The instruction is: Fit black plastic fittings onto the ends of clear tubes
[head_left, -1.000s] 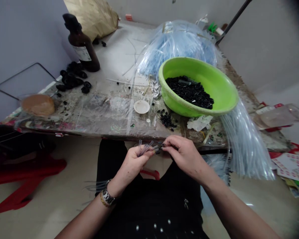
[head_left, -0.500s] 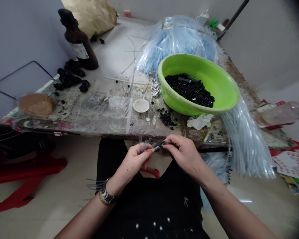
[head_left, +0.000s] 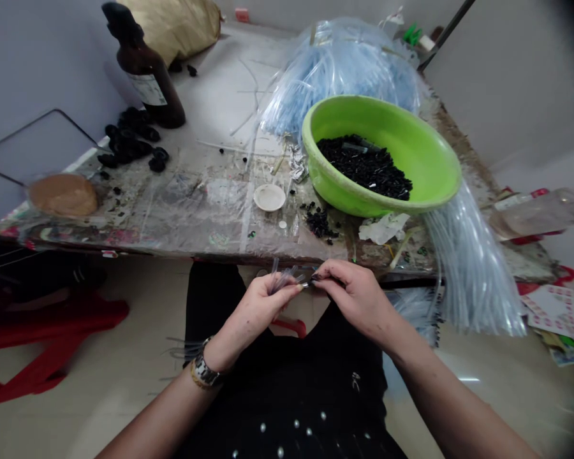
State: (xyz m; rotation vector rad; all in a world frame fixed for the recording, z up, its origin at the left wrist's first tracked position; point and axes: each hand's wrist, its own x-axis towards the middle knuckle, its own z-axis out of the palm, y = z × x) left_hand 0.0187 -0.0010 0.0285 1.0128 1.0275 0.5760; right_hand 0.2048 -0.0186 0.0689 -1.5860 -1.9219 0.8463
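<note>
Forearms (head_left: 169, 396) converge — left hand (head_left: 254, 310) nearly meets right hand (head_left: 356, 301).

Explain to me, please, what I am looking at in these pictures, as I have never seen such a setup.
There is no machine here: you see a person's own left hand and right hand, both bare, from a camera worn on the head, looking forward and down. The left holds several clear tubes; the right pinches a small dark piece beside them, too small to make out well. On the worn table stand a green bowl with black pieces in it, a brown bottle and a small white dish. A large tubing bundle lies behind the bowl.
</note>
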